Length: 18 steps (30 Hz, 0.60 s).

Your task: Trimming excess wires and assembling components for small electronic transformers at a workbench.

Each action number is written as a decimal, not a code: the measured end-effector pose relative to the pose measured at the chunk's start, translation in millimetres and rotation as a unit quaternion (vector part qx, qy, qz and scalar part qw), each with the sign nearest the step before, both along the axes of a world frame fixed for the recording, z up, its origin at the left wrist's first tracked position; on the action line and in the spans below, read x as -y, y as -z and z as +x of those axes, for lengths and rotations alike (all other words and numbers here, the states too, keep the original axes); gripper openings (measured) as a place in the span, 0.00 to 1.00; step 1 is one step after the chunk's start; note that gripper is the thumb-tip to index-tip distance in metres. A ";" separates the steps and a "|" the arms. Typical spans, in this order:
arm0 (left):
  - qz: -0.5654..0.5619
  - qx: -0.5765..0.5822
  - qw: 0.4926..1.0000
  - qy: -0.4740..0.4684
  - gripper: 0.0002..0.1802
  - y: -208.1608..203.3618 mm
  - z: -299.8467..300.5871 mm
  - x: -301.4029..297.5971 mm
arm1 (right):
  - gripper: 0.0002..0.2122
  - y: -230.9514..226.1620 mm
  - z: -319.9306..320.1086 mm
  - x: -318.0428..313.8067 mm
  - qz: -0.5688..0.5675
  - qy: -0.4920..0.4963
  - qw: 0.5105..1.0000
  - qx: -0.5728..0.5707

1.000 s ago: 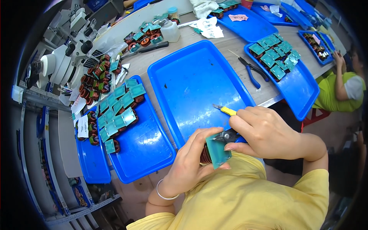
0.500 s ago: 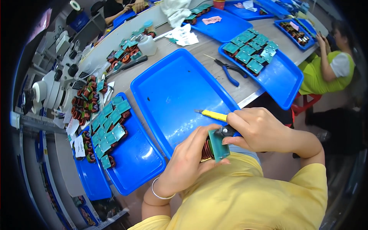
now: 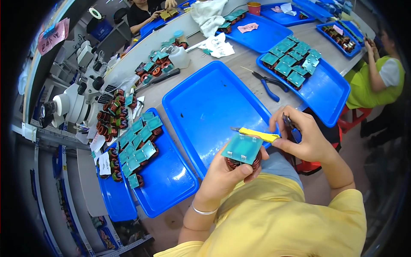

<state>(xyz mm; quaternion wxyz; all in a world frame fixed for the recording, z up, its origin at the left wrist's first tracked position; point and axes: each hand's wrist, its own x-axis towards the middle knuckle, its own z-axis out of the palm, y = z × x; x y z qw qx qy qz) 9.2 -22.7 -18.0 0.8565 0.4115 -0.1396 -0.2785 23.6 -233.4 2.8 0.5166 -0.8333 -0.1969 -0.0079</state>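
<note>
Now, board (image 3: pixel 242 148) grasped in our left hand (image 3: pixel 221 179), green face up.
Just beside it, our right hand (image 3: pixel 309 139) grips knife (image 3: pixel 257 133) and cutters (image 3: pixel 295 133); we'd best hold the board steady, blade (image 3: pixel 235 128) clear of our left hand.

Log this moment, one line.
Left hand: flat green circuit board with red-brown wire coils | Right hand: yellow plastic utility knife, blue-handled dark pliers-type tool

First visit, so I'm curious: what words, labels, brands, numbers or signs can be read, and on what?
None clearly.
Pink note, upper left: handwriting, too slanted.
White sheet, back: handwriting, too blurred.
White slip, left; pink slip, back: marks too small.
Held board, yellow knife: no readable text.
</note>
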 end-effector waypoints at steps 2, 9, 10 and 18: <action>-0.023 -0.001 1.000 0.019 0.32 2.5 0.9 0.4 | 0.14 -7.2 4.9 -6.6 0.059 -0.077 0.995 -0.012; -0.059 -0.031 0.996 0.064 0.40 15.8 -1.0 0.7 | 0.20 -11.5 15.1 -25.5 0.091 -0.208 0.973 -0.053; -0.061 -0.062 0.993 0.082 0.44 21.2 -0.5 -1.9 | 0.20 -11.1 13.2 -23.2 0.092 -0.192 0.976 -0.037; 0.395 0.187 0.821 -0.368 0.20 22.3 2.8 -89.3 | 0.19 -1.3 8.6 43.0 0.022 0.136 0.989 0.048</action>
